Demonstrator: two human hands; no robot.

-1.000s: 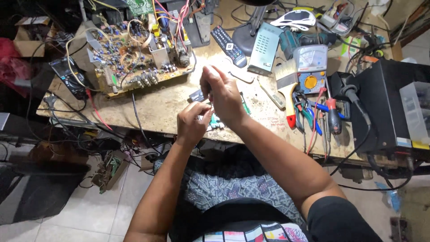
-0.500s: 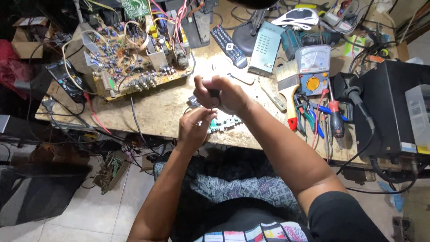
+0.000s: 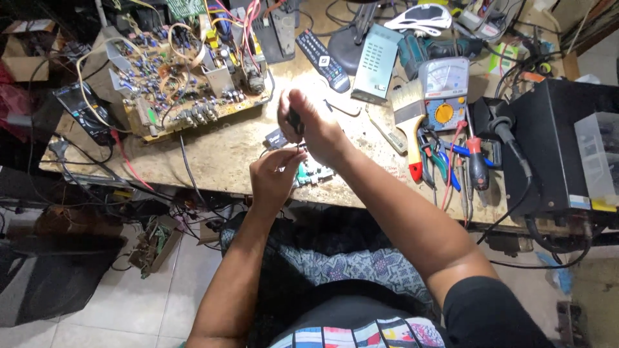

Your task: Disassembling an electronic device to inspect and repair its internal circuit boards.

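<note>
At mid-frame the right hand (image 3: pixel 316 129) is clenched round a dark tool (image 3: pixel 294 120) while the left hand (image 3: pixel 274 177) pinches at the small green circuit board (image 3: pixel 314 173) near the table (image 3: pixel 225 161) edge, where a slip could gouge it.

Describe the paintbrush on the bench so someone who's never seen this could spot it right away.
Start at the black box on the bench's right end. Just left of it sits an analog meter with a yellow dial. The paintbrush lies against the meter's left side, the only tool there with pale bristles and a red-tipped handle.
</note>
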